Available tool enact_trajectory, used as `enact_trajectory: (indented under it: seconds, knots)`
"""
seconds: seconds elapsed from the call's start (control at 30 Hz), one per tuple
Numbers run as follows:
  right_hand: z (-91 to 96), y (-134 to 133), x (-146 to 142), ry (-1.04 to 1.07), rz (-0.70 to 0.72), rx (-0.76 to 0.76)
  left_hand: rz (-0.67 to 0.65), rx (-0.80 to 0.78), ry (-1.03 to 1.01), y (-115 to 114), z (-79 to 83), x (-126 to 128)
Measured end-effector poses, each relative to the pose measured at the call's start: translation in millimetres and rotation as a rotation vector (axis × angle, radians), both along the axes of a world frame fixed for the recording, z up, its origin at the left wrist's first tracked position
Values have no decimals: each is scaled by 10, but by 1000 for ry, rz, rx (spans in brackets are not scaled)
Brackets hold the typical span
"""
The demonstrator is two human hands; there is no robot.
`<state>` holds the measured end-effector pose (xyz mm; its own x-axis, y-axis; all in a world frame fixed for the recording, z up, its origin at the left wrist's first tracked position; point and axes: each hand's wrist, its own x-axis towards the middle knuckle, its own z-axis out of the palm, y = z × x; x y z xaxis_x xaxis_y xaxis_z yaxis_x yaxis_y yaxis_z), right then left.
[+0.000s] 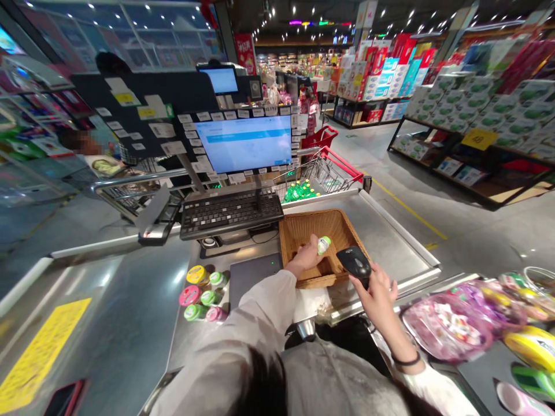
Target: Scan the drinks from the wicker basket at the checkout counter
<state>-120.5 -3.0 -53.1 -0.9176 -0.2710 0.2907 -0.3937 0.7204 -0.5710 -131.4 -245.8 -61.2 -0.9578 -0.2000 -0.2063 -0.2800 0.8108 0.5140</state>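
Observation:
My left hand (306, 255) is shut on a small white bottle with a green cap (324, 245), holding it just above a woven wicker basket (303, 224). My right hand (375, 289) grips a black handheld barcode scanner (354, 263) at the basket's right corner, with its head close to the bottle. The two are near each other but apart. Several small yogurt-type bottles with coloured lids (202, 294) stand on the steel counter (381, 242) left of my left forearm. Pink bagged goods (446, 326) lie near my right hand.
A keyboard (232, 214) and a monitor (243, 143) with stuck-on notes stand beyond the basket. Behind them is a shopping cart (323, 176) holding green-capped bottles. Store displays and a wide aisle lie further back, and a person stands at far left.

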Motion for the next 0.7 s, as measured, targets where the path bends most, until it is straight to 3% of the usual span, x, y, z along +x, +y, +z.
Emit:
enact_trajectory:
  seconds: [0.17,0.33,0.47,0.7]
  knots:
    - [66,-148,137,8,63,4,213,314,325,-159,311,550]
    - [119,-325,304,-14,146,-30,373,554,617,-306,435,1145]
    - [128,-488,426,-19,211,-56,503,687,698,-379,478,1518]
    - [173,-738,623,-49,299,-47,736,1125,668,-433,608,1885]
